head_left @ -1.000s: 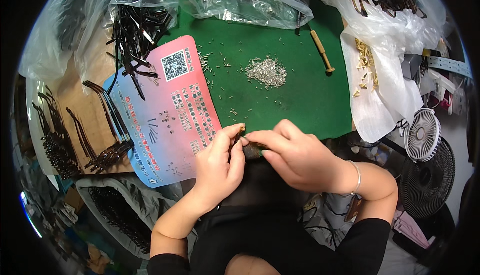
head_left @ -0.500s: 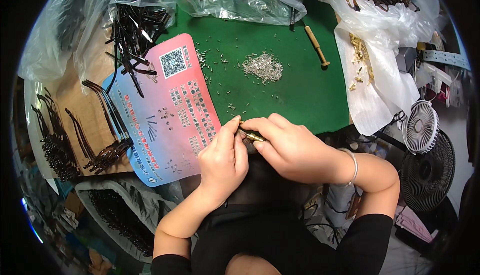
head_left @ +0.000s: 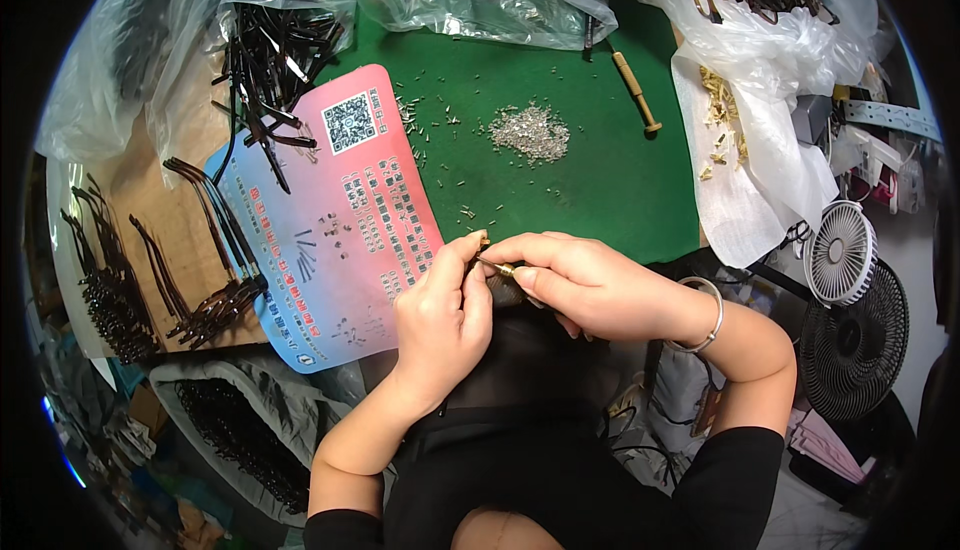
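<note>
My right hand [head_left: 590, 290] is closed round a small screwdriver [head_left: 507, 271] with a brass-coloured collar. The thin shaft points left, its tip close to my left fingertips. My left hand [head_left: 440, 300] is in a pinch, and a tiny gold-coloured piece [head_left: 485, 242] shows at the ends of thumb and forefinger. The rest of that piece is hidden by the fingers. Both hands meet at the near edge of a green mat [head_left: 580, 205]. Beyond them lies a heap of tiny silver screws [head_left: 530, 135], with more scattered about it.
A pink and blue printed sheet [head_left: 370, 190] bears small loose parts. Dark glasses temples [head_left: 270, 60] lie on its far left, more stand at left. A brass-handled screwdriver [head_left: 632, 92] lies far right, near gold-coloured small parts [head_left: 720, 110] on white wrapping. Right stands a white fan [head_left: 840, 250].
My right hand has turned and shifted slightly, so more of the screwdriver's thin shaft shows. My left hand keeps its pinch in nearly the same place.
</note>
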`<state>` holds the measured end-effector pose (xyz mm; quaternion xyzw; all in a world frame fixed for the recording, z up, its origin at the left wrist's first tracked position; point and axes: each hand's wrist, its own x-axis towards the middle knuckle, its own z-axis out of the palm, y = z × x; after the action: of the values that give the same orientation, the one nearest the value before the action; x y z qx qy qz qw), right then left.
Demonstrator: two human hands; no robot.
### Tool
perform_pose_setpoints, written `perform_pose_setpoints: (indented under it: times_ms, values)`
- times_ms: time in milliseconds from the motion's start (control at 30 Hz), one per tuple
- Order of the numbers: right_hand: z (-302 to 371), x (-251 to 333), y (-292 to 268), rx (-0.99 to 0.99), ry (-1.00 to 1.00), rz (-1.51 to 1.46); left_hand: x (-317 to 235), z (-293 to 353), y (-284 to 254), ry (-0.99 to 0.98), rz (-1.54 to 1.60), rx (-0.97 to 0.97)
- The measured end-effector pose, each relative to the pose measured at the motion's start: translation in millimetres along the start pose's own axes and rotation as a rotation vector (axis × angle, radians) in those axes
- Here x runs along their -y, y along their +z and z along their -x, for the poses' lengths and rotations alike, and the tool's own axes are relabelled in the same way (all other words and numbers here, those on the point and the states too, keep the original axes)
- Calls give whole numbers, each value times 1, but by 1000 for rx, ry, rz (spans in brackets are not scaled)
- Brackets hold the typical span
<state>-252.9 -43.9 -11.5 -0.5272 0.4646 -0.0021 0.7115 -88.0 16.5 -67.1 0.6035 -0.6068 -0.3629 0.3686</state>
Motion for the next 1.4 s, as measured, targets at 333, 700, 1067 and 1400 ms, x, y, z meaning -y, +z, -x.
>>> perform_pose_setpoints:
  times_ms: [333, 700, 1067, 1400]
  values:
    - [-2, 10, -3, 50, 118, -87, -1, 0, 2, 50, -84, -33]
    - [-4, 18, 1, -14, 6, 73, -2, -2, 1, 39, -100, -35]
    - [-11, -2, 7, -66, -188, 274, -2, -1, 1, 0, -76, -33]
    - [-11, 2, 8, -71, -144, 411, -1, -3, -2, -11, -24, 14]
